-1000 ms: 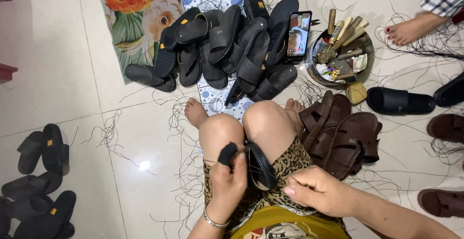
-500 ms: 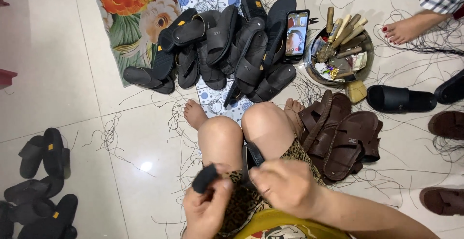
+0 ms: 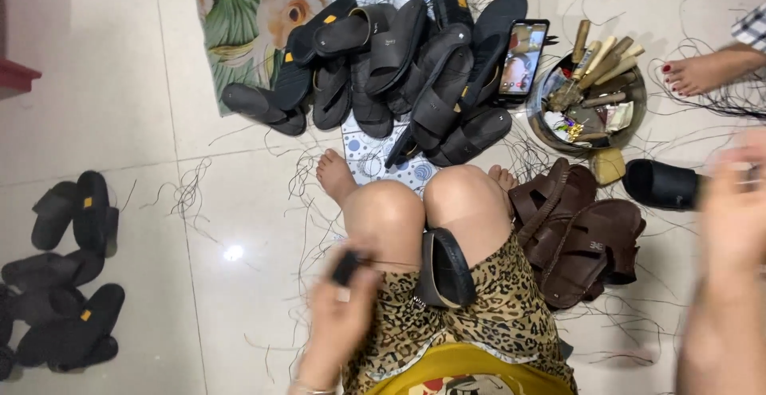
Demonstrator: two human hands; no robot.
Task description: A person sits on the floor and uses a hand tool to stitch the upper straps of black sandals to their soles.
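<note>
1. The left hand [image 3: 339, 315] is seen low in the view, beside the left knee, blurred by motion.
2. A small black piece [image 3: 346, 268] is pinched at the upper end of the left hand; its fingers [image 3: 355, 283] are closed on it, with the piece projecting above the fingertips.
3. A thin thread [image 3: 391, 264] is seen running from the small black piece toward the black sandal [image 3: 444, 267].
4. The black sandal is wedged upright between the two thighs, just below the knees, resting against the leopard-print garment [image 3: 479, 323]. It is touched by neither hand.
5. The right hand [image 3: 738, 211] is raised at the right edge of the view, well apart from the black sandal. It is heavily blurred; whether its fingers are apart or together cannot be told, and no held object can be made out.
6. A stack of brown sandals [image 3: 578, 231] is located on the floor [image 3: 159, 124] just beside the right leg.
7. A pile of black sandals [image 3: 399, 68] is laid beyond the feet, partly on a patterned mat [image 3: 247, 12].
8. A phone [image 3: 523, 58] is propped against the pile, next to a round tray of tools [image 3: 590, 96].
9. Further black sandals [image 3: 64, 275] are placed at the left edge.
10. Loose threads are scattered over the floor.
11. Another person's foot [image 3: 702, 72] is visible at the upper right.
</note>
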